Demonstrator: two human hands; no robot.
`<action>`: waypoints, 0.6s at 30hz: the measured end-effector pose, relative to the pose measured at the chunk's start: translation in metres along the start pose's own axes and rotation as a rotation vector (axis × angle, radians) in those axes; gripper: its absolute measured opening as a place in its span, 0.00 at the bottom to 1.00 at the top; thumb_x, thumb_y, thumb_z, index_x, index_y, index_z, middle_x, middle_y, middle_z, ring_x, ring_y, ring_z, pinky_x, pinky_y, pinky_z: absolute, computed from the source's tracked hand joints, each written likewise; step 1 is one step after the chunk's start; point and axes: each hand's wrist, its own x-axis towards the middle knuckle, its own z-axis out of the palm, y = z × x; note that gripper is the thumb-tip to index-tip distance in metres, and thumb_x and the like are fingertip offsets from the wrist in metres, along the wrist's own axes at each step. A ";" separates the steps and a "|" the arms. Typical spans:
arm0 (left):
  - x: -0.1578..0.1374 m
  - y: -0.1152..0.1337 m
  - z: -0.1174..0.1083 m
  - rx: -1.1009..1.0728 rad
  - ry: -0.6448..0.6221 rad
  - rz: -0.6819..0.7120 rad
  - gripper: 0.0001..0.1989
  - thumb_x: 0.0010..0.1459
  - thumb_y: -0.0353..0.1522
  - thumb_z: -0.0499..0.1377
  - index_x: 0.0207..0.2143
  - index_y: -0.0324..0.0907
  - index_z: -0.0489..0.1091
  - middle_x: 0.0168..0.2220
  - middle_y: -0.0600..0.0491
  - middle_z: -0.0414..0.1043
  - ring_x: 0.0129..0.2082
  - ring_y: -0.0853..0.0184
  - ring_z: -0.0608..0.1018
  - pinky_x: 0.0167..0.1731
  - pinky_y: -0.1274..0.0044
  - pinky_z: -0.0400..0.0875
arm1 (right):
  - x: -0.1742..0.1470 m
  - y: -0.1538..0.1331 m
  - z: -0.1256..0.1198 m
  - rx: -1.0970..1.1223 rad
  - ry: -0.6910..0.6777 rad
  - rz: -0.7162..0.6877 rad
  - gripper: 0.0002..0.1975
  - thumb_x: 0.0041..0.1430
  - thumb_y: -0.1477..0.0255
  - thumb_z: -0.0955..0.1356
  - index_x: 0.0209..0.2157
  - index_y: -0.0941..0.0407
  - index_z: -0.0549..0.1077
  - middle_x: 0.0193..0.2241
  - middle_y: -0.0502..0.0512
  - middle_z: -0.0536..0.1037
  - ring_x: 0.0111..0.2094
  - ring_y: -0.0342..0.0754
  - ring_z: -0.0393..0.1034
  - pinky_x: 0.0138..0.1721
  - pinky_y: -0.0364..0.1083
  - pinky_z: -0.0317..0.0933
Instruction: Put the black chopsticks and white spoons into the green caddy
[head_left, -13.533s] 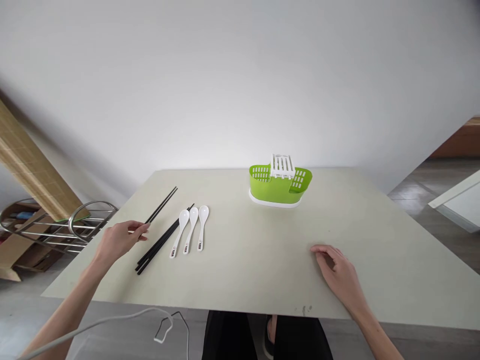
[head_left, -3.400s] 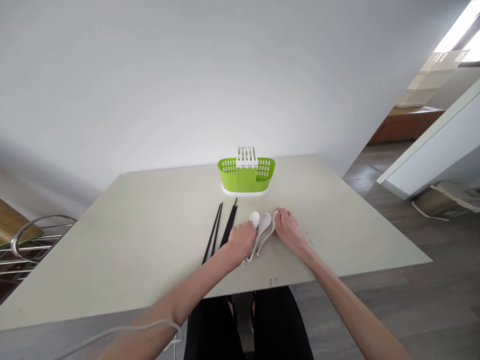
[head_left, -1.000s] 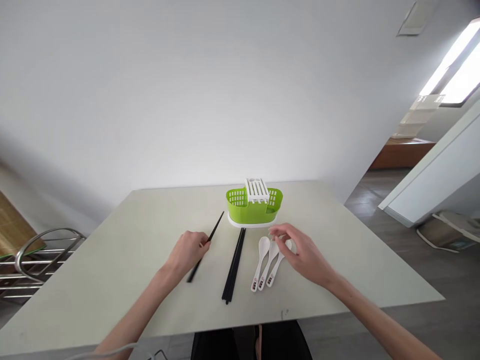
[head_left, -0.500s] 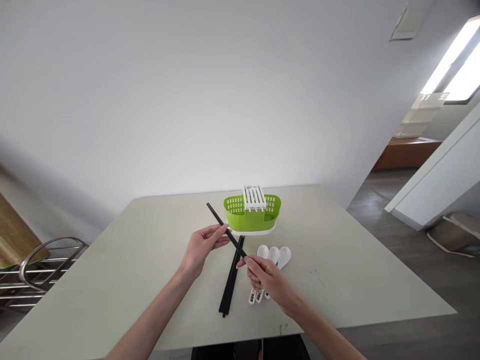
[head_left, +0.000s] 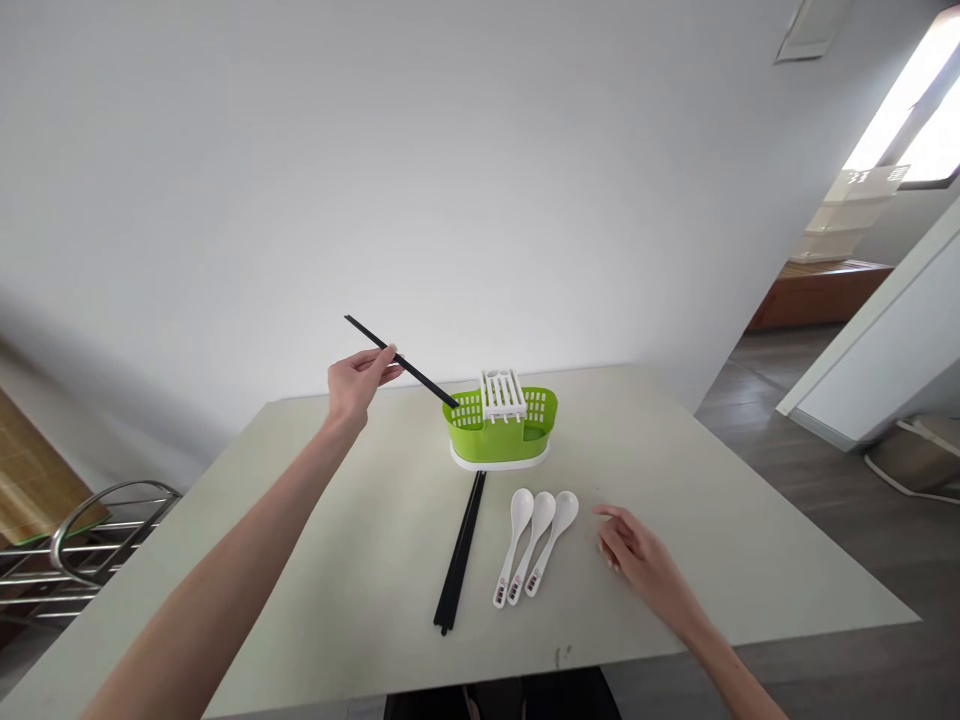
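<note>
My left hand is closed on black chopsticks, held slanted at the left of the green basket. Their lower end is at the basket's left compartment. The basket has slotted walls, a white base and a white slatted rack across its middle. In front of it lies a bundle of black chopsticks. Three white spoons rest beside them, bowls toward the basket. To the right of the spoons my right hand hovers low over the table, fingers loosely curled and apart, holding nothing.
The pale table meets a white wall at its far edge. A metal rack stands off the left side of the table. Beyond the right edge is grey floor.
My right hand has let go of the chopsticks and moved right, past the spoons. My left hand has lifted them up and left, bringing their lower end to the basket.
</note>
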 end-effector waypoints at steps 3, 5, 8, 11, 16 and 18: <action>0.010 -0.018 0.022 0.103 -0.050 -0.018 0.20 0.53 0.43 0.73 0.39 0.35 0.80 0.37 0.44 0.85 0.36 0.58 0.87 0.49 0.66 0.83 | -0.009 0.013 -0.006 -0.048 0.064 0.005 0.28 0.67 0.45 0.65 0.51 0.55 0.74 0.26 0.50 0.73 0.26 0.49 0.69 0.31 0.49 0.66; 0.010 -0.034 0.037 0.201 -0.089 -0.017 0.18 0.54 0.43 0.72 0.38 0.36 0.81 0.36 0.44 0.85 0.35 0.57 0.87 0.48 0.66 0.83 | -0.013 0.014 -0.004 -0.073 0.085 -0.004 0.27 0.67 0.46 0.65 0.50 0.55 0.75 0.26 0.52 0.75 0.27 0.50 0.71 0.32 0.49 0.67; 0.005 -0.055 0.056 0.281 -0.150 -0.011 0.16 0.53 0.42 0.72 0.35 0.37 0.81 0.34 0.44 0.85 0.33 0.56 0.87 0.44 0.67 0.84 | -0.016 0.011 -0.002 -0.093 0.112 -0.013 0.28 0.67 0.44 0.64 0.50 0.54 0.75 0.27 0.53 0.76 0.27 0.51 0.72 0.32 0.49 0.68; -0.001 -0.070 0.067 0.321 -0.200 -0.024 0.15 0.54 0.41 0.71 0.35 0.37 0.81 0.34 0.45 0.85 0.32 0.58 0.87 0.40 0.69 0.84 | -0.015 0.011 -0.002 -0.095 0.116 -0.009 0.30 0.67 0.43 0.63 0.50 0.55 0.75 0.26 0.53 0.76 0.27 0.51 0.72 0.32 0.49 0.68; 0.003 -0.082 0.077 0.439 -0.223 -0.026 0.13 0.53 0.40 0.71 0.36 0.39 0.82 0.39 0.44 0.85 0.40 0.57 0.86 0.43 0.71 0.80 | -0.013 0.016 -0.003 -0.086 0.099 -0.025 0.28 0.68 0.45 0.63 0.50 0.55 0.75 0.27 0.53 0.75 0.27 0.51 0.71 0.32 0.49 0.68; 0.006 -0.084 0.078 0.494 -0.214 -0.017 0.13 0.53 0.40 0.70 0.36 0.40 0.82 0.41 0.45 0.85 0.44 0.56 0.85 0.44 0.71 0.79 | -0.013 0.018 -0.003 -0.090 0.097 -0.019 0.27 0.69 0.46 0.63 0.51 0.54 0.74 0.28 0.53 0.75 0.28 0.51 0.71 0.33 0.49 0.67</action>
